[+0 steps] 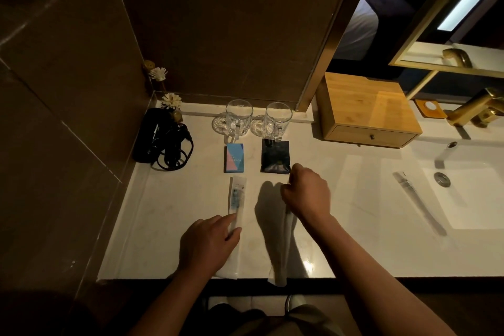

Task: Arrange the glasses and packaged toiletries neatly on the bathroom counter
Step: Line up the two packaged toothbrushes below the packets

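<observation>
Two clear glass mugs (239, 117) (278, 120) stand side by side on coasters at the back of the white counter (169, 213). In front of them lie a blue-and-pink box (234, 158) and a black sachet (274, 156). A long clear toothbrush packet (237, 197) lies below the box; my left hand (208, 245) rests on its near end. My right hand (306, 193) is closed on the top of a second long white packet (282, 251), which runs down to the counter's front edge.
A black hair dryer with coiled cord (162, 140) lies at the back left by dried flowers (171, 102). A wooden drawer box (366, 111) stands at the right. Beyond it are the sink (469, 193), a gold tap (476, 110), and a third packet (414, 199) on the sink's rim.
</observation>
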Tool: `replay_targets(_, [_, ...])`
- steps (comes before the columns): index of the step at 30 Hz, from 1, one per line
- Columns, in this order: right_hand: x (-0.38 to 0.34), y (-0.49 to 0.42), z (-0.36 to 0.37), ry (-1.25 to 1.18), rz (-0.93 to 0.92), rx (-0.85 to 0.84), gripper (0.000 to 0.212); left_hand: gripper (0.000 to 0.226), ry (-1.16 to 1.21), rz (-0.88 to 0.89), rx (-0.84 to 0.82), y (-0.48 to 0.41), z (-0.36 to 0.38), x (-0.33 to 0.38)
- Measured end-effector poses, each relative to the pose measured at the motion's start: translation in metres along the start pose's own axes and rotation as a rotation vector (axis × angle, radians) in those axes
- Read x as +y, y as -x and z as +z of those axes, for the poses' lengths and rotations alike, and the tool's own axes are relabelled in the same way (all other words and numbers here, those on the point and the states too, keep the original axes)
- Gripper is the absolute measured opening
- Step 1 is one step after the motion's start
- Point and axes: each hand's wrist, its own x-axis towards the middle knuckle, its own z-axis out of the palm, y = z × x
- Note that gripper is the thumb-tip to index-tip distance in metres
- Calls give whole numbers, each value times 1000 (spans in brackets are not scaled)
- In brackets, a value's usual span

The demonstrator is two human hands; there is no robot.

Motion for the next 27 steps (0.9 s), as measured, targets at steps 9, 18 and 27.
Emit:
replay_targets(9, [12,34,22,-411,99,-71,7,40,7,-8,-3,0,0,-3])
replay_targets(18, [8,61,40,-168,-125,-215,36,45,30,-53,-111,0,-5,5])
replay_targets(27, [11,45,46,-121,-106,-177,33,51,-17,174,-90,-17,-7,0])
